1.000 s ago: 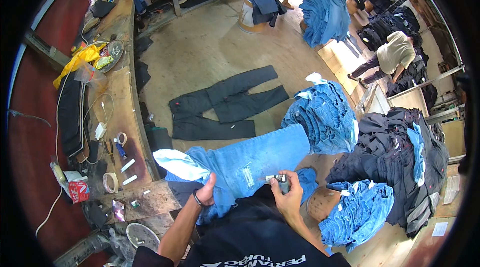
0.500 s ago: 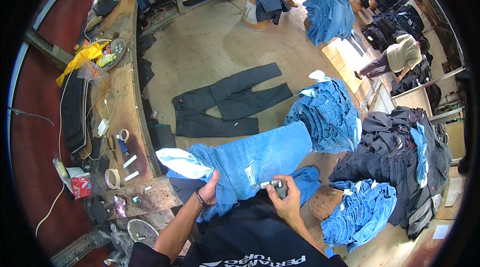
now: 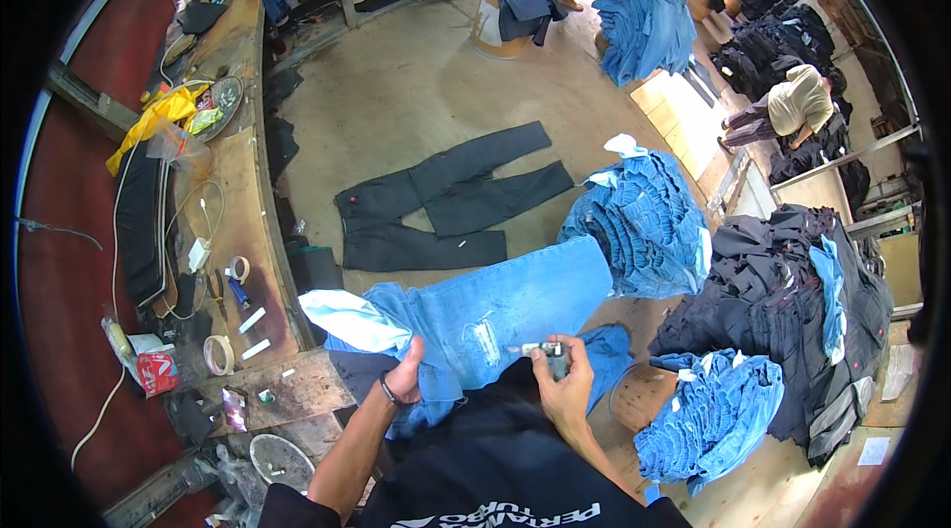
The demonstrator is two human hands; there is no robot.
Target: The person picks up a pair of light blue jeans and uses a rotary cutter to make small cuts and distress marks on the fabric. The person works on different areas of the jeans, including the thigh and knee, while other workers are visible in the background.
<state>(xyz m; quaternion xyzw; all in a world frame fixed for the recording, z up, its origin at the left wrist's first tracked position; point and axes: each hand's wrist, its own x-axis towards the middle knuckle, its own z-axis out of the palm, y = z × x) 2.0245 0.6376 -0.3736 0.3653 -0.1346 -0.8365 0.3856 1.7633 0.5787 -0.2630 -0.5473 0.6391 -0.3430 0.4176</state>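
A pair of light blue jeans (image 3: 525,295) lies stretched out before me, its white pocket lining (image 3: 352,320) showing at the left end. My left hand (image 3: 404,374) grips the jeans near that lining, thumb on top. On the leg is a pale frayed patch (image 3: 483,340) with white threads. Just right of the patch, my right hand (image 3: 565,384) is wrapped round a small grey handheld tool (image 3: 547,350) with a short thin tip. The tip points left toward the patch and appears a little apart from it.
Dark trousers (image 3: 446,201) lie flat on the floor ahead. Stacks of blue jeans (image 3: 639,226) and a heap of dark garments (image 3: 753,300) stand on the right. A wooden bench (image 3: 238,191) with tape rolls (image 3: 219,355) and cables runs along the left. Another person (image 3: 800,102) bends over at the far right.
The tool in my right hand has shifted slightly up and right, away from the frayed patch. My left hand keeps its grip on the jeans. The whole view has shifted slightly.
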